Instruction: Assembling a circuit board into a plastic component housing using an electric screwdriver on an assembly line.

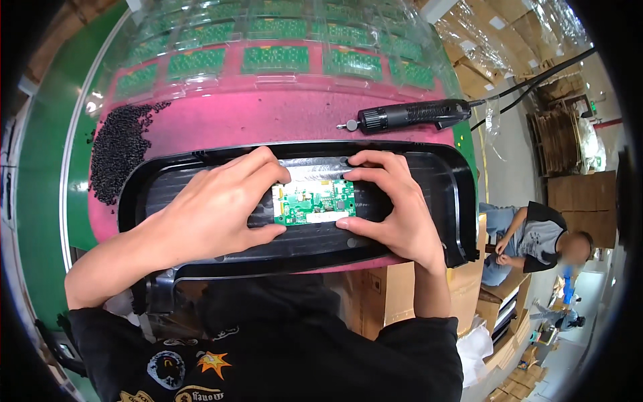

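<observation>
Circuit board (pixel 311 203), green, sits inside black plastic housing (pixel 463 201), near its middle. Left hand (pixel 224 204) pinches board's left end, thumb below, fingers above; right hand (pixel 410 208) pinches right end likewise. Can't tell if board lies flush. Electric screwdriver (pixel 415 116) beyond, tiny black parts (pixel 119 153) heaped left.

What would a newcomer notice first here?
Probably the green circuit board, held mid-picture between left hand and right hand over the black housing. Next come the heap of tiny black pieces at left on the pink mat, the black powered screwdriver at upper right, and the green boards in clear trays across the top.
</observation>
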### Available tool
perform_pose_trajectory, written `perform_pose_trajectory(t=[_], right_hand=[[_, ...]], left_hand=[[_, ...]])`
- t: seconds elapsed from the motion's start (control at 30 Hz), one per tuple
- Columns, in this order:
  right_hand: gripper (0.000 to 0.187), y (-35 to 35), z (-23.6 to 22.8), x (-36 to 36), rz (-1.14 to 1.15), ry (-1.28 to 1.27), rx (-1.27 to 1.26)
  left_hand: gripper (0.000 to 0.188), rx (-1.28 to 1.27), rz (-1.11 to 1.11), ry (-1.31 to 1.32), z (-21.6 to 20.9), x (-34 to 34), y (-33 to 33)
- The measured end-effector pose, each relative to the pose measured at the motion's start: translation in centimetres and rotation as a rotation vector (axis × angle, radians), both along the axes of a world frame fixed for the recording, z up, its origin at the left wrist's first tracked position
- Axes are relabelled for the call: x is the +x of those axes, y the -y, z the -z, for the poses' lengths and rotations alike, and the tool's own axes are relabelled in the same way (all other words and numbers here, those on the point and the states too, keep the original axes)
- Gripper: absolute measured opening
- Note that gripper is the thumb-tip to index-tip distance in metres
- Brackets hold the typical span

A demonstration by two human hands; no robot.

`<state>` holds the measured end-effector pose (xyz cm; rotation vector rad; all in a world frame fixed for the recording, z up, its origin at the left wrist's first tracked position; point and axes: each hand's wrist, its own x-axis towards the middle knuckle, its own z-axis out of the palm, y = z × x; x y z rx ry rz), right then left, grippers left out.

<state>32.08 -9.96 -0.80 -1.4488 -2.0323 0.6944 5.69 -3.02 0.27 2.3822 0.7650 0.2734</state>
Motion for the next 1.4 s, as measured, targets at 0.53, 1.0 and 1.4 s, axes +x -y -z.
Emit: perform_pose_trajectory(t=[0.53,1.0,1.4], right_hand=[[0.053,0.2,0.0,0.0,-0.012,-0.008,0.016],[0.037,1.3,-3.4,5.0,0.575,-0.069,0.209],[0.029,-7.6,-2.9,10.8,0.636,-0.408,-0.081]], left_hand=[[0.056,0.003,0.019,-0.008,-0.2,-0.1,-0.1],[0.029,0.409,-0.479,0.041,-5.6,-10.0,-2.7],[0.015,0.372,-0.465,-0.144,-1.3,-14.9,-3.1]])
